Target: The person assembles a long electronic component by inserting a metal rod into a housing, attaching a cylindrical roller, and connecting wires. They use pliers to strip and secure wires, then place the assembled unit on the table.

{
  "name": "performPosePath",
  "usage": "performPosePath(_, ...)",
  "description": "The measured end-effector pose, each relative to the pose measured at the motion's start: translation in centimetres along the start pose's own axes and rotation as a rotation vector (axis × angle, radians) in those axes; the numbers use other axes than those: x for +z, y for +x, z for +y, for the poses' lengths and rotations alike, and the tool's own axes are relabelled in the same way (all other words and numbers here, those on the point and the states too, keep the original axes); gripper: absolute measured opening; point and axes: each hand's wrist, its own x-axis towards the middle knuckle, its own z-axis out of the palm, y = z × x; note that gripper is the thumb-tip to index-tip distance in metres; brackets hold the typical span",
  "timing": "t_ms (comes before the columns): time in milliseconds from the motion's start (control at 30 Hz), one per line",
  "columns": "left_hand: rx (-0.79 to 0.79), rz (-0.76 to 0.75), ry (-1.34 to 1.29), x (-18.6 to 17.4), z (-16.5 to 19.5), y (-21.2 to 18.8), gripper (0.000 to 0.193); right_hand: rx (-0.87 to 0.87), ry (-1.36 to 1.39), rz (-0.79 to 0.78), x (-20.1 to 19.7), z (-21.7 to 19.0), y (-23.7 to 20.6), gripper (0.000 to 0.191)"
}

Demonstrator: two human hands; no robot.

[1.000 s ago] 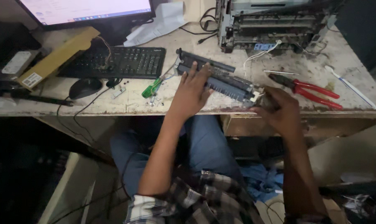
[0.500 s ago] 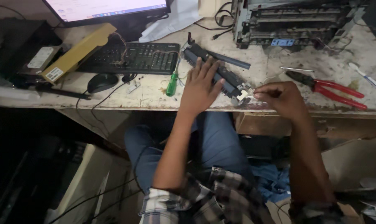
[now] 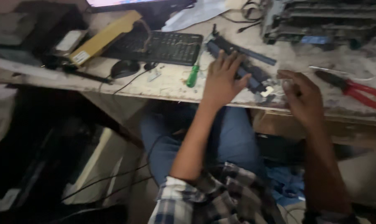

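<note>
Under the left hand (image 3: 223, 81), flat and open, lies the dark roller assembly (image 3: 242, 66), long axis running up-left to down-right. The right hand (image 3: 300, 93), fingers loosely curled and gripping nothing visible, sits just beside its lower-right end.

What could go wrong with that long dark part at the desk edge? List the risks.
1. The long dark plastic roller assembly lies close to the front edge of the worn pale desk, pinned only by the flat left hand; it might slide off.
2. The right hand works at its small pale end piece, which could drop off the edge.
3. The green-handled screwdriver beside the left hand could get knocked.
</note>
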Motion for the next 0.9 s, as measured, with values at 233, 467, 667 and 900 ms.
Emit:
performPosePath(233, 0.050, 0.027, -0.071, -1.4, 0.8, -0.1, 0.060, -0.289, -0.196, -0.025, 0.5, -0.3, 1.2, 0.033)
performPosePath(467, 0.186, 0.391, -0.175, -5.4, -1.4, -5.1, 0.020, -0.154, -0.069, -0.118, -0.2, 1.3, 1.4, 0.036)
performPosePath(667, -0.293, 0.436, 0.277, -11.1, -9.0, -7.1, 0.015, 0.069, 0.293, -0.067, -1.3, 3.1, 1.8, 0.026)
performPosePath(900, -0.516, 0.065, 0.564, -12.7, -14.2, -5.7, 0.029, 0.078, 0.319, -0.043, -2.7, 4.4, 2.0, 0.023)
